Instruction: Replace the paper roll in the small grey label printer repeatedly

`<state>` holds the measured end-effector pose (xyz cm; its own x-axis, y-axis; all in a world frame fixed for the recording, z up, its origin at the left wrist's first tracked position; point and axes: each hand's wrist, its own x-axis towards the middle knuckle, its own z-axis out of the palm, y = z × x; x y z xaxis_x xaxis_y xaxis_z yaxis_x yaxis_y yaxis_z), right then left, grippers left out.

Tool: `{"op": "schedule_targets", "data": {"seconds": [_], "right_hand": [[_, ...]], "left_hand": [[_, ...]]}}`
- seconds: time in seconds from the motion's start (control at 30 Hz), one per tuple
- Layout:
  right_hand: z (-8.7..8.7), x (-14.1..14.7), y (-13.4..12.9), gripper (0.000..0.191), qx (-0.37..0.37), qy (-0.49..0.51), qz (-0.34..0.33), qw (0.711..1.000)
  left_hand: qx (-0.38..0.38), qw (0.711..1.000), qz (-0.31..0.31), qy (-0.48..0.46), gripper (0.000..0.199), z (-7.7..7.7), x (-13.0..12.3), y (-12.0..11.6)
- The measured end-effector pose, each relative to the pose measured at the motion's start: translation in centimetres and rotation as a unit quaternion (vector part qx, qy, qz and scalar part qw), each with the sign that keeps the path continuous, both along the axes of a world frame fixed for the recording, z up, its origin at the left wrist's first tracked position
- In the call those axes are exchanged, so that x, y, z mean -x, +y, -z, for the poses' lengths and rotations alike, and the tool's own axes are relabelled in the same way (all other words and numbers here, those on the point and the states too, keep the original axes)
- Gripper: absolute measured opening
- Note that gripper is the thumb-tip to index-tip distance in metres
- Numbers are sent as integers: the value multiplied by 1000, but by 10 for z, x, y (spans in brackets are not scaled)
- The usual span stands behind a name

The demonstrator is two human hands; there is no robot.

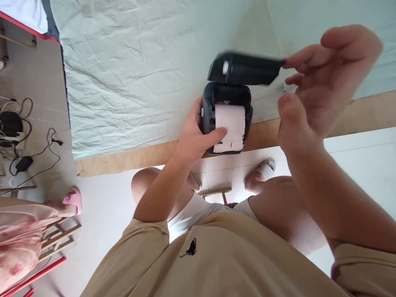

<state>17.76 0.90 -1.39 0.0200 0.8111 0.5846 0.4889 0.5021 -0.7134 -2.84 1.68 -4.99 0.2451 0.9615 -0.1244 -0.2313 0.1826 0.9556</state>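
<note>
Left hand [198, 138] pinches thermal printer [208, 117]; right hand [287, 78] spread, fingertip on lid [247, 69]; cables [31, 132] 9 o'clock, pink slipper [74, 201] 8 o'clock.

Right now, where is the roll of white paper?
In the head view, the white paper roll sits inside the open black device, right of centre, under the left hand's thumb and below the raised black lid.
</note>
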Motion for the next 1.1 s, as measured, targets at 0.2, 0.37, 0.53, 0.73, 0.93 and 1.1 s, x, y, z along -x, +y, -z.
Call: {"op": "schedule_targets", "data": {"seconds": [0.2, 0.37, 0.53, 0.73, 0.93, 1.1], "right_hand": [[12, -2, 2, 43, 92, 34, -34, 995], [24, -1, 10, 63, 182, 42, -140, 972], [27, -4, 14, 71, 204, -4, -165, 965], [32, -10, 15, 72, 196, -52, -141, 969], [30, -6, 14, 69, 201, -40, -149, 967], [27, -5, 13, 71, 174, -58, -140, 973]], "left_hand": [[-28, 999, 12, -27, 78, 8, 5, 1], [-22, 997, 18, -74, 66, 0, 3, -6], [27, 998, 15, -48, 46, -15, 0, -9], [60, 996, 33, -58, 39, -26, 1, -9], [70, 997, 5, -38, 38, -33, -5, -14], [73, 997, 1, -29, 38, -42, -7, -17]]}}
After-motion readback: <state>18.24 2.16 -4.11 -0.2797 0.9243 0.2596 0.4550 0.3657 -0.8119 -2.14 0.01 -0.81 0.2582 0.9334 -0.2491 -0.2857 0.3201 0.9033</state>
